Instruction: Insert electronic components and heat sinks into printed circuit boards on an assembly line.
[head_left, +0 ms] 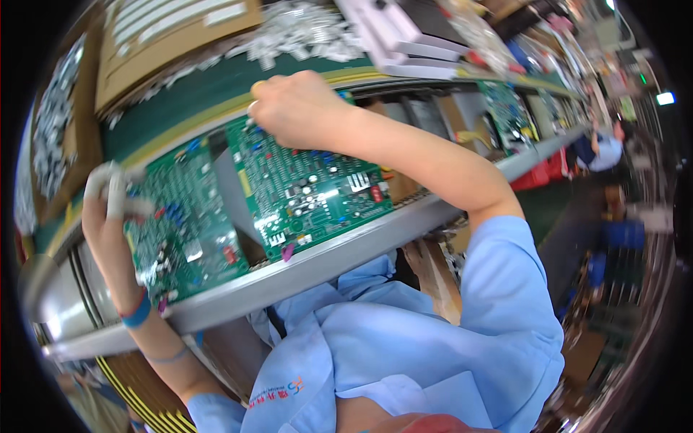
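Two green circuit boards lie side by side on a metal-edged rail line. Over the left board [195, 245], at its left edge, is my left hand [107, 198], with white covers on its fingers and a blue band at the wrist. Its fingers are bent and apart, partly smeared by motion, and nothing shows between them. My right hand [299, 108] reaches over the top edge of the right board [310, 206], its fingers curled together. A yellow cover shows on one fingertip. Whatever its fingertips hold, if anything, is hidden.
A silver rail [339, 249] runs along the near side. Beyond the boards are a pile of small white parts [307, 32], a cardboard tray [170, 43] and pale pink boxes [415, 54]. Another green board [509, 119] lies farther right, and a person [605, 148] sits down the line.
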A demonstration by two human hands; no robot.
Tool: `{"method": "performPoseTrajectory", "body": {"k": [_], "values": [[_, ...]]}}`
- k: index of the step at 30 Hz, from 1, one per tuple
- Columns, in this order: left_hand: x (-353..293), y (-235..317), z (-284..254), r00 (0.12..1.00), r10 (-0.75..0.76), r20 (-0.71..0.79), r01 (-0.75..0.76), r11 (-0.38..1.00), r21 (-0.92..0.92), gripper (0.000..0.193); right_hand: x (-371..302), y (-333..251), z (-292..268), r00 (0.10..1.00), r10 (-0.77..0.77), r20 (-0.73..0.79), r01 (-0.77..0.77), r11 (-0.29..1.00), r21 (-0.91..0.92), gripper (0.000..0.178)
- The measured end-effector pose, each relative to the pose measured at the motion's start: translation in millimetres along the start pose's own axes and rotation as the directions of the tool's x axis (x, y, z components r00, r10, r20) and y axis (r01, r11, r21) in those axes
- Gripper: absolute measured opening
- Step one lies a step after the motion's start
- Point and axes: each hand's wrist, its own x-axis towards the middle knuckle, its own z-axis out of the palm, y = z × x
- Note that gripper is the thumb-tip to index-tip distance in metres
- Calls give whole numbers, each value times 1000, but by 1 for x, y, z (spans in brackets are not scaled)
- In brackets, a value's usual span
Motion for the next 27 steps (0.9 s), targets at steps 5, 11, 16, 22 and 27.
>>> {"method": "performPoseTrajectory", "body": {"k": [5,11,16,22,27], "values": [[-41,46,48,995,-84,60,72,979,188,11,0,50,-14,948,318,7,-315,933,177,13],[-70,65,91,970,-102,222,-31,850,526,17,-6,73,2,813,578,66,-582,810,75,20],[-76,65,105,946,-86,312,-170,688,705,18,-11,75,16,900,418,-126,-420,907,12,12],[-82,58,112,905,-205,372,-224,512,829,21,-10,72,19,909,382,-167,-390,921,-15,13],[-80,60,118,913,-193,359,-213,525,824,21,-12,77,19,910,366,-193,-376,927,-16,13]]}}
